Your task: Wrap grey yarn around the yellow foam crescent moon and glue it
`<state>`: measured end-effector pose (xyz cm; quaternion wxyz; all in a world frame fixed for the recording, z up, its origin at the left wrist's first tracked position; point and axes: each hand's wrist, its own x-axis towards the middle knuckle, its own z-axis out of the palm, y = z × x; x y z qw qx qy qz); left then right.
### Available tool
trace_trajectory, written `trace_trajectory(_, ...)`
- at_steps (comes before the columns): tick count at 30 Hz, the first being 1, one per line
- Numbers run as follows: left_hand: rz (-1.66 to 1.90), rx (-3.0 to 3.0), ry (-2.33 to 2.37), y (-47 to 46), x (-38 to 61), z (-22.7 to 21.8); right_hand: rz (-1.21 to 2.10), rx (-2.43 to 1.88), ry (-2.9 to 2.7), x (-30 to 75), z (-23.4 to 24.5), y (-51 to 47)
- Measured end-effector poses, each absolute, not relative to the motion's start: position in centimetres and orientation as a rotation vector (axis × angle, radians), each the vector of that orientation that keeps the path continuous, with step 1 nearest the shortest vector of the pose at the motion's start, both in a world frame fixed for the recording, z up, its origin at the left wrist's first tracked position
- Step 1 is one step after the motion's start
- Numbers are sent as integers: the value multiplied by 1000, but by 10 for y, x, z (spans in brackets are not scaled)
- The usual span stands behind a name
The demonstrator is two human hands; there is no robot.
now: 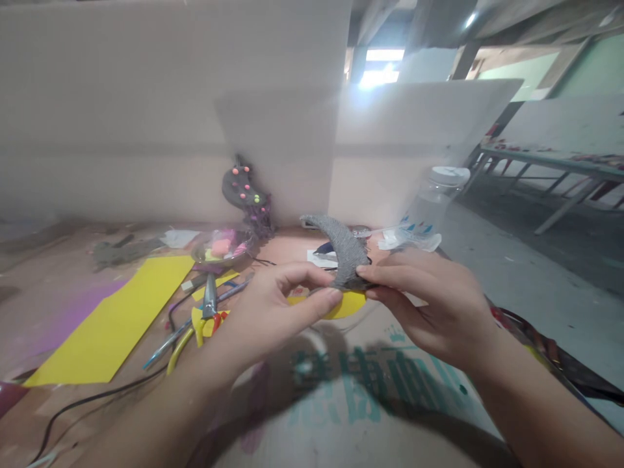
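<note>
A grey crescent (pixel 341 247), its surface ridged like wound yarn, is held up between my two hands above the table. My left hand (pixel 273 305) pinches its lower left edge between thumb and fingers. On the other side, the thumb and fingers of my right hand (pixel 433 305) grip its lower right edge. Just under the crescent, between the hands, shows a yellow piece (pixel 347 305); whether it is attached to the crescent I cannot tell. A dark, pen-like tip (pixel 322 249) lies behind the crescent, partly hidden.
At left lie a yellow sheet (pixel 121 312), pliers (pixel 209 302) and a black cable (pixel 102 393). A bowl of bright pieces (pixel 221 250) and a dotted dark crescent (pixel 238 187) stand behind. A clear bottle (pixel 431 201) stands at right, near the table edge. A white panel (pixel 146 97) rises behind.
</note>
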<state>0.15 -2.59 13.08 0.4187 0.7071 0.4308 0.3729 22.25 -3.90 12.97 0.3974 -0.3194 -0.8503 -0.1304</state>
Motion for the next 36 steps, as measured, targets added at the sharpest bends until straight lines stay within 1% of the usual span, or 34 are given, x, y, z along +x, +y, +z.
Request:
trace_trajectory(13,917,1675,997,-25,2,130,-328,-795,-2154,223,128,-39)
trace_trajectory(19,902,1677,1016,-24,1,130,-274,-825,-2167,224,133,-41)
trace_trajectory(29,949,1745,1035,-26,2,129,-333,-790,-2194,223,128,-39)
trace_trajectory(33,935,1699,1010,-26,3,128,-271,-752,-2185,224,128,-37)
trace_trajectory(36,925,1694,1011,-26,3,127,-165,-732,-2161,224,128,-36)
